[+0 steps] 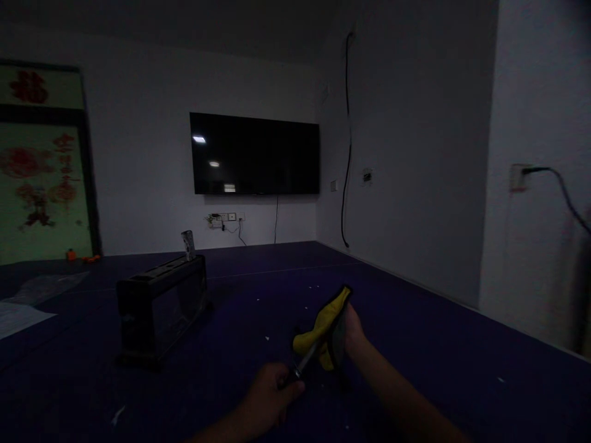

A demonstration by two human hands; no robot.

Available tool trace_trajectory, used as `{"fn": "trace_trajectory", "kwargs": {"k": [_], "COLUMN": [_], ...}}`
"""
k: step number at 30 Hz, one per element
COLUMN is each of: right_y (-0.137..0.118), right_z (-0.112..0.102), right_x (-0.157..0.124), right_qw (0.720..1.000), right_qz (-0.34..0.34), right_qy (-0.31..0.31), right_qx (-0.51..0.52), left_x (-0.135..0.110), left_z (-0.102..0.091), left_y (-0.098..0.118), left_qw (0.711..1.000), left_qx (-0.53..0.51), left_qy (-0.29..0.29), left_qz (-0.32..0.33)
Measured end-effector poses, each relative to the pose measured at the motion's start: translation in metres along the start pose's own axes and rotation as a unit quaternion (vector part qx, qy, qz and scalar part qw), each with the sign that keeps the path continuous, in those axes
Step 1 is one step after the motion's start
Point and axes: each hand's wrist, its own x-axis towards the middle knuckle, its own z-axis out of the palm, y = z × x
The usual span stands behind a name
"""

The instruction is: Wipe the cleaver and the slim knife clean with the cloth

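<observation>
The room is dim. My right hand [351, 329] is closed around the yellow handle of a tool [325, 326], held low over the dark blue surface [415, 332]. A thin metal shaft [305, 363] runs from the handle down to my left hand [272, 394], whose fingers are pinched on its end. What kind of tool it is cannot be made out. A black box-shaped appliance with slots on top [159, 307] stands to the left, apart from both hands, with a small metal piece [188, 244] sticking up from it.
A dark television [255, 154] hangs on the far wall above wall sockets [226, 218]. A cable [347, 141] runs down the right wall. Pale sheets [23, 314] lie at the far left. Small white specks dot the surface.
</observation>
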Motion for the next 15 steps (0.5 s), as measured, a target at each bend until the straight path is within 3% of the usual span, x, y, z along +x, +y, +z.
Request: {"fn": "trace_trajectory", "kwargs": {"k": [7, 15], "right_y": [0.0072, 0.0058], "right_z": [0.0113, 0.0029], "right_x": [-0.0074, 0.0004], "right_qw": [0.999, 0.999], "right_qz": [0.033, 0.033], "right_qy": [0.023, 0.000], "right_qx": [0.025, 0.014], "left_x": [0.0001, -0.0002], "left_z": [0.0004, -0.0004], "left_y": [0.0022, 0.0021], "left_qw": [1.000, 1.000], "left_qx": [0.005, 0.006], "left_qy": [0.007, 0.000], "left_qz": [-0.007, 0.015]}}
